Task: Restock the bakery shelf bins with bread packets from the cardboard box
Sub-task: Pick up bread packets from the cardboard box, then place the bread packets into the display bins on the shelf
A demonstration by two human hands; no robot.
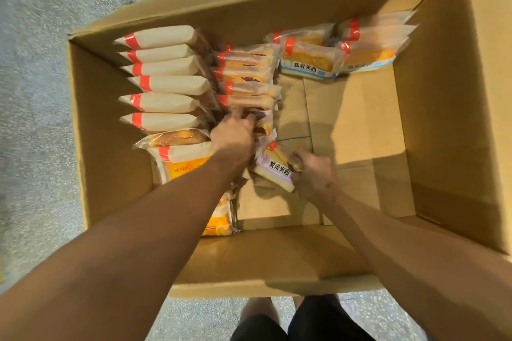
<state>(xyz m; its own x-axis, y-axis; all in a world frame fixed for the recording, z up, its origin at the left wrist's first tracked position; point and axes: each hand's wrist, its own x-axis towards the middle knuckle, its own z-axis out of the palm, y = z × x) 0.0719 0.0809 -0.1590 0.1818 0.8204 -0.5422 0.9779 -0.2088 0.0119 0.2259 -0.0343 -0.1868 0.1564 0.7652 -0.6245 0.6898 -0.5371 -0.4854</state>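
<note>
Head view looks straight down into a large open cardboard box that stands on a speckled grey floor, with both bare forearms reaching in from the near edge. Along the box's left wall a row of white packets with red bands stands on edge, one behind another. Just beside them, toward the middle, runs a second row of clear bread packets showing pale slices and a dark filling. At the far wall lie several blue-labelled packets, stacked and leaning against one another, well apart from the hands. Near the front left corner lie orange-labelled packets, one partly hidden under the left forearm. The left hand reaches down at the near end of the clear row, its fingers curled in among the packets there; which packet it holds I cannot tell, since the fingertips are buried. The right hand grips a purple-labelled packet by its right end, fingers curled round the edge, and the packet lies tilted on the box's bare bottom between the two hands. The right half of the box bottom shows plain cardboard flaps. Below the box edge, dark shorts and knees are visible.
</note>
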